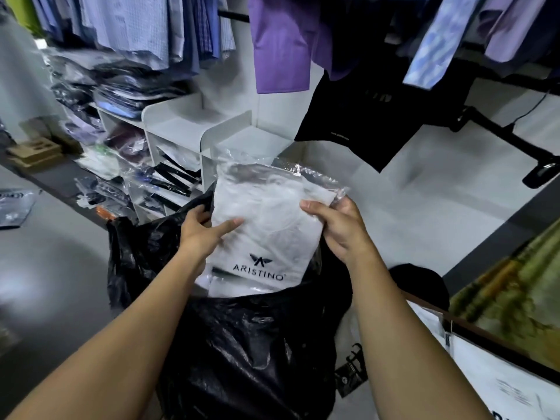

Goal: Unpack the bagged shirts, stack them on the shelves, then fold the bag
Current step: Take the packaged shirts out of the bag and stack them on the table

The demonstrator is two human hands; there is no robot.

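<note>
- My left hand (207, 230) grips the left edge of the packaged white shirt (269, 207), with one finger laid across its front.
- My right hand (338, 230) holds the right edge, fingers curled over the clear wrap.
- The shirt is in the centre of the frame, its lower end inside the open black plastic bag (242, 344).
- The white shelves (178, 119) stand behind, in the upper left.

A white shirt (266, 225), printed with a dark logo (259, 266), was seen above a glossy black bag (242, 344). A plain purple shirt (281, 43) was hung at twelve o'clock, pale blue checked shirts (130, 25) at eleven. The shelves (181, 122) were painted white.
</note>
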